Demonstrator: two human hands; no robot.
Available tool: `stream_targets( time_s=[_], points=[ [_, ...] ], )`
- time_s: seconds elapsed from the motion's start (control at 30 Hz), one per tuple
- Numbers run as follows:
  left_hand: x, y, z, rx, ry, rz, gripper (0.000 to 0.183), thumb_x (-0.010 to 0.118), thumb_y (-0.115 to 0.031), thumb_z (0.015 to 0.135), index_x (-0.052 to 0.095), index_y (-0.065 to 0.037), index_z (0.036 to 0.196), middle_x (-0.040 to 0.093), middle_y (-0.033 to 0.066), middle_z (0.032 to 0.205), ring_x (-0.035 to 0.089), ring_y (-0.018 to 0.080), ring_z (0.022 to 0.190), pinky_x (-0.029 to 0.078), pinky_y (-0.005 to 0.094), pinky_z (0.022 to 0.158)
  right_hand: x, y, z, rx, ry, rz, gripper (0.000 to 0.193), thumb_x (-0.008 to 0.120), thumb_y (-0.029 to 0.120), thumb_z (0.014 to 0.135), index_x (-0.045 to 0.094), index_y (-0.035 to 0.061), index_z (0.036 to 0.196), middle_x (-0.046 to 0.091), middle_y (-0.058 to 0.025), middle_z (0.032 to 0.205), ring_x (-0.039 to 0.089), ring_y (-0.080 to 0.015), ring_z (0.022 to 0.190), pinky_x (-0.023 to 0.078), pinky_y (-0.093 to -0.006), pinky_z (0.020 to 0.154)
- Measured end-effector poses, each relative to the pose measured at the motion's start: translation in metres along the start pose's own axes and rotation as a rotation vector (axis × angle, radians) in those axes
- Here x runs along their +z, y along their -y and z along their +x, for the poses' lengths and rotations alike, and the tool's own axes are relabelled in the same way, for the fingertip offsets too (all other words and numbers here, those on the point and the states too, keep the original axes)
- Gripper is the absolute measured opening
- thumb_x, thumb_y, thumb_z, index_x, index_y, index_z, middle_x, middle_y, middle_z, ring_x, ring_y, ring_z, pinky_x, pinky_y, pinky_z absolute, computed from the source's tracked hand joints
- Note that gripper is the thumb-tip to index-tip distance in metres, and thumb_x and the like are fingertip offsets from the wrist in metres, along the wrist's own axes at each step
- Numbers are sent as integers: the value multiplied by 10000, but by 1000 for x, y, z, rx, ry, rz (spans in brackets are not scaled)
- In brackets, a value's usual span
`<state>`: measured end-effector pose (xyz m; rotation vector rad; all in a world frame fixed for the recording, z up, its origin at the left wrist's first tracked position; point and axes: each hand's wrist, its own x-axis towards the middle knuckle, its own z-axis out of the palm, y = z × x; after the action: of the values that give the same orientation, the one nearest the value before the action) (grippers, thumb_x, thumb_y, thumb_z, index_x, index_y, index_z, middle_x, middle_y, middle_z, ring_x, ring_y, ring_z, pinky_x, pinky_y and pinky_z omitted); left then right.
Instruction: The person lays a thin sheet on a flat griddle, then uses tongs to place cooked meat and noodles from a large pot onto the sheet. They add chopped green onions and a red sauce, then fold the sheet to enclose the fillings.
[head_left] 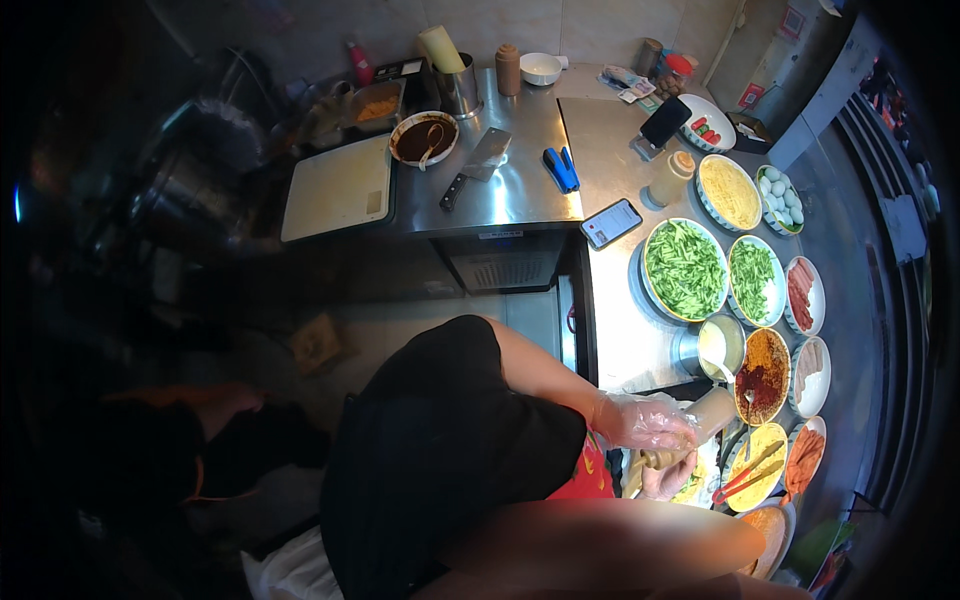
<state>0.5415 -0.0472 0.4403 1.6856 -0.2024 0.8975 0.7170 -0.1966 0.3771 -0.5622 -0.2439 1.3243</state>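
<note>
My left hand (648,420), in a clear plastic glove, is wrapped round a tilted squeeze bottle (712,408) of light brown sauce. Just below, by the bottle's lower end, my right hand (668,478) has its fingers curled. Whatever those fingers hold is mostly hidden. Beside them, some food with green shreds (692,488) lies partly covered. Close to my hands stand a metal pot (722,345) with a white ladle, a dish of red and orange seasoning (764,365) with a spoon, and a yellow-filled dish (758,462) with red-handled tongs across it.
Bowls of cucumber shreds (685,270), yellow shreds (730,192) and eggs (780,200) line the right-hand counter. A phone (611,223) lies near its edge. Farther left are a blue stapler (561,170), a cleaver (488,155), a bowl of dark sauce (424,138) and a cutting board (338,192).
</note>
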Motion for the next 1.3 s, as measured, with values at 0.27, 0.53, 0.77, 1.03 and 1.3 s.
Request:
stream_targets(
  time_s=[0.27, 0.53, 0.77, 1.03, 1.3],
  points=[
    [19, -4, 17, -219, 83, -247, 262, 475, -169, 1060, 608, 18, 1187, 680, 109, 1057, 649, 201, 1020, 479, 329, 924, -18, 33, -21, -75, 279, 231, 753, 617, 390, 973, 250, 97, 1561, 481, -178, 1436, 575, -332, 1210, 495, -512, 1002],
    [-28, 3, -8, -244, -68, -104, 308, 471, -251, 1053, 627, -11, 1164, 693, 81, 1055, 631, 165, 1050, 469, 320, 963, 4, 63, -50, -441, -186, 1, 729, 563, 286, 996, 192, 16, 1562, 326, -198, 1578, 349, -317, 1449, 268, -496, 1213],
    [-53, 15, -46, -557, -346, -156, 328, 512, -265, 1047, 631, 22, 1156, 699, 110, 1048, 661, 213, 1039, 465, 373, 1026, 14, 83, -78, -938, -613, -861, 516, 771, 75, 847, 501, 6, 1283, 613, -95, 1165, 603, -201, 1078, 492, -356, 953],
    [-47, 7, -48, -673, -243, -247, 408, 511, -324, 1052, 611, 43, 1203, 718, 145, 1042, 652, 221, 1091, 399, 379, 1115, 71, 95, -40, -1072, -938, -1101, 669, 879, 157, 750, 509, 7, 1287, 610, -111, 1164, 603, -204, 1057, 511, -348, 928],
    [-46, 31, -65, -871, -223, -48, 255, 589, -149, 1003, 627, 37, 1173, 661, 93, 1118, 623, 192, 1035, 487, 338, 926, 36, 119, -26, -1147, -920, -1108, 566, 845, 151, 786, 534, 14, 1239, 621, -95, 1112, 611, -196, 999, 525, -353, 892]
  ],
)
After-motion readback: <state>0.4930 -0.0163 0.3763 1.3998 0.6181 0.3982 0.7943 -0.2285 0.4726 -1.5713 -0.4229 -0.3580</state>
